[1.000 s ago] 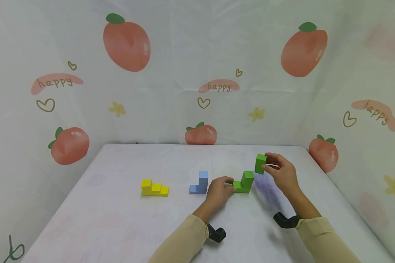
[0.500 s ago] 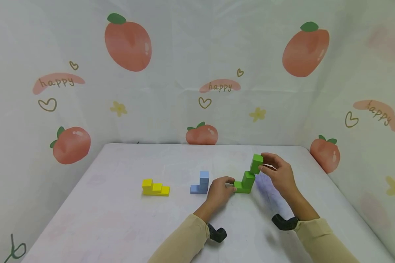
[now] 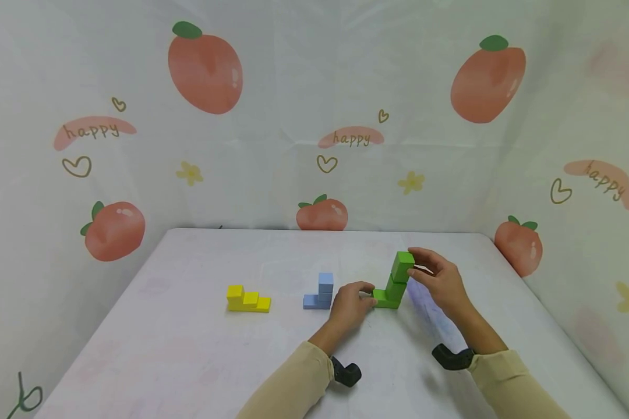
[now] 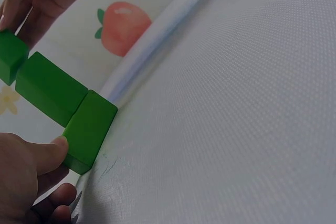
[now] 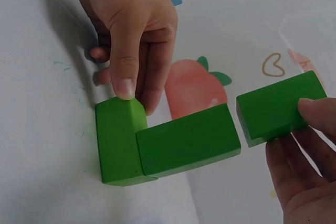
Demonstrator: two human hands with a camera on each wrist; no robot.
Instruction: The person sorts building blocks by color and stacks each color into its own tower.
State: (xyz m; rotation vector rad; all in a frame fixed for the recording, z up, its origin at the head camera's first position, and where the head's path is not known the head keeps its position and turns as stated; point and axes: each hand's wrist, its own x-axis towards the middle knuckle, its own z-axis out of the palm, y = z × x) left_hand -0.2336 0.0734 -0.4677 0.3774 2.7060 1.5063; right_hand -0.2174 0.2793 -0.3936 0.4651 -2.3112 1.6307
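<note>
My right hand (image 3: 440, 283) pinches a green rectangular block (image 5: 281, 106) between thumb and fingers, upright above a second green block (image 5: 189, 140). A thin gap shows between these two in the right wrist view. The second block stands on end on a third green block (image 4: 92, 132), which lies flat on the table and forms an L with it. My left hand (image 3: 350, 306) pinches the free end of the flat block, thumb on top and fingers at its side.
Left of my left hand stands a light blue block stack (image 3: 325, 285) on the white table (image 3: 162, 349). Further left sits a yellow stepped stack of blocks (image 3: 236, 298). A fruit-printed cloth (image 3: 272, 87) hangs behind the table.
My right hand has moved left and slightly down, bringing its green block from beside the upright one to over it. My left hand has stayed at the flat block.
</note>
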